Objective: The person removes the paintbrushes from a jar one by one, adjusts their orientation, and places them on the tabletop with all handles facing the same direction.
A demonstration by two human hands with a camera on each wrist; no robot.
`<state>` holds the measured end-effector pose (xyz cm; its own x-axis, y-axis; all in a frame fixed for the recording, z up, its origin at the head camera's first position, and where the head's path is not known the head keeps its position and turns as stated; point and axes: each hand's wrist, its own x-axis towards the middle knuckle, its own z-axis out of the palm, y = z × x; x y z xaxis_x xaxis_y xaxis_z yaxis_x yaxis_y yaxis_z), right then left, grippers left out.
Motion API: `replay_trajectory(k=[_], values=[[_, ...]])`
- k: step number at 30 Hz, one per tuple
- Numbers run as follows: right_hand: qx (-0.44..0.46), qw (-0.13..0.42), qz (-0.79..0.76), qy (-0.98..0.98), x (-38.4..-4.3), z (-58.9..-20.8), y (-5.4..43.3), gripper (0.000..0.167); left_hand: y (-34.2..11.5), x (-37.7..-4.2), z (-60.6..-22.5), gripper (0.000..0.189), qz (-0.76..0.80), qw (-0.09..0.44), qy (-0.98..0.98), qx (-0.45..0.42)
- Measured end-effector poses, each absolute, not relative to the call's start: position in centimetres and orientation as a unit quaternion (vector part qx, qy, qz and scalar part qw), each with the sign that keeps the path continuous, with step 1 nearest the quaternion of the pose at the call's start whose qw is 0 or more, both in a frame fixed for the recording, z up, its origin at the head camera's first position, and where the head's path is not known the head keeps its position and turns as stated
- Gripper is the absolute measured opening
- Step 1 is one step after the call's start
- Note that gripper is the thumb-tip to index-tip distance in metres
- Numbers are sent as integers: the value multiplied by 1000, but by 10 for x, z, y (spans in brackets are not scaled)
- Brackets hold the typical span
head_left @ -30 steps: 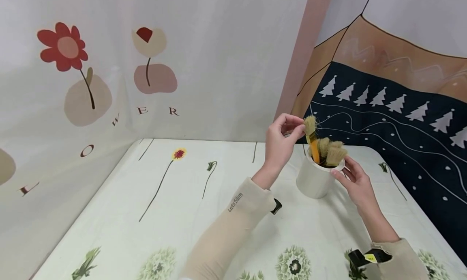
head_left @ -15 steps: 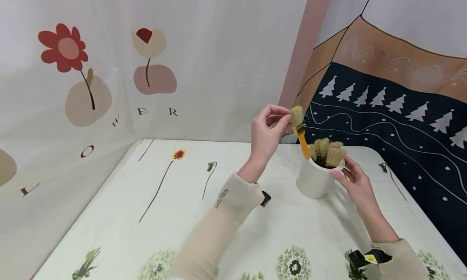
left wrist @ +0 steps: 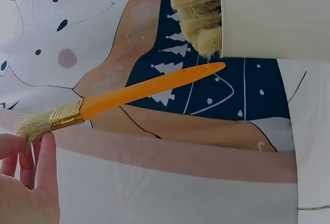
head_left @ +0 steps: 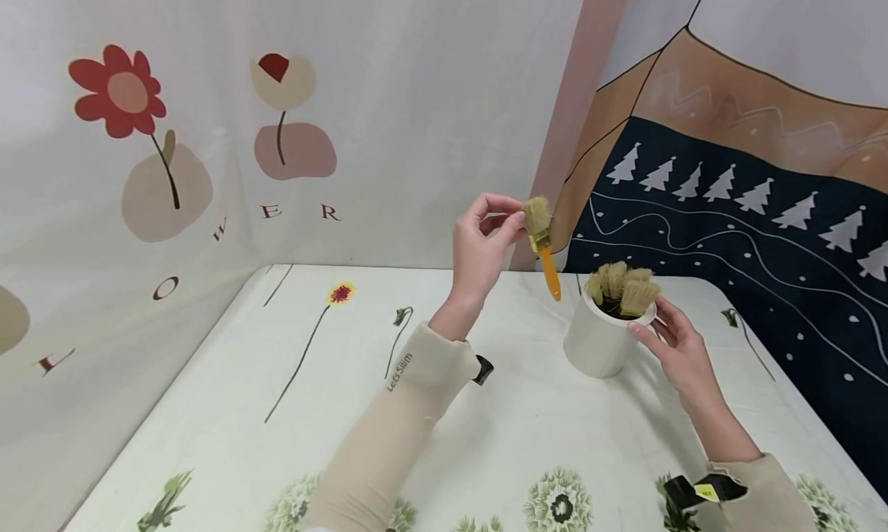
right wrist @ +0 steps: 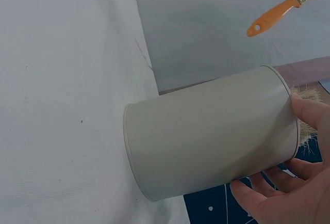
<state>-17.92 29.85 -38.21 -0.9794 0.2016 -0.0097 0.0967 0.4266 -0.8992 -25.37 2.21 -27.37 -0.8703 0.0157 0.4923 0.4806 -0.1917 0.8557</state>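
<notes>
A paintbrush (head_left: 544, 247) with an orange handle, a gold metal band and pale bristles hangs handle-down in the air. My left hand (head_left: 479, 247) pinches it by the bristles between thumb and fingers; the left wrist view shows the whole brush (left wrist: 134, 92) and the hand (left wrist: 31, 177). To its right a cream cylindrical pot (head_left: 598, 343) stands on the table, holding several more brushes (head_left: 623, 285) with bristles up. My right hand (head_left: 683, 355) grips the pot at its rim and right side. In the right wrist view the hand (right wrist: 294, 182) has its thumb at the rim.
A white tablecloth with printed flowers covers the table (head_left: 541, 424). Behind it hangs a pale curtain (head_left: 430, 131) with flower prints. At the right, a dark cloth (head_left: 728, 231) with printed trees hangs close beside the table edge.
My left hand has drawn the orange paintbrush up out of the pot and carried it left, clear of the rim. The right hand and the pot have stayed in place.
</notes>
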Motion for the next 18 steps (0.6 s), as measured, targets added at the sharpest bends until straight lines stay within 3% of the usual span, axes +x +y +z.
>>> replay_trajectory(k=[18], values=[[-82,54,530,-842,-179,-381,298,81,-3,-268,-283,14,-752,156,-617,-169]])
